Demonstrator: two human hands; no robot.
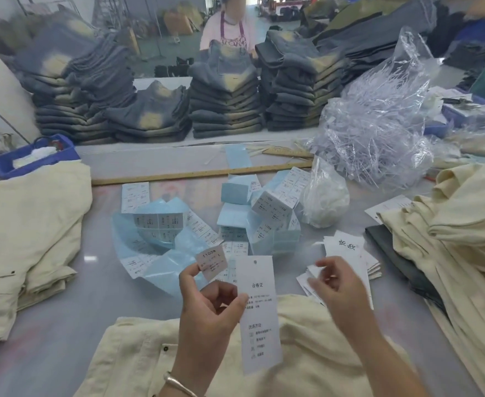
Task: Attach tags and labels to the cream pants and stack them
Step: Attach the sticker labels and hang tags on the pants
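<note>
Here left hand [207,299] fingers pinch one hang tag [260,313] and one sticker [210,260]; right hand [338,287] loose.

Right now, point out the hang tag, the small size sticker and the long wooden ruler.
hang tag [260,313], head view, on its printed middle.
size sticker [213,263], head view, on its face below the number.
wooden ruler [195,173], head view, on its mid-length.

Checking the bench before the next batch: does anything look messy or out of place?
Yes. The blue-backed label strips lie unrolled and tangled across the table, and clear plastic fasteners spill from a torn bag. Nothing looks damaged.
</note>
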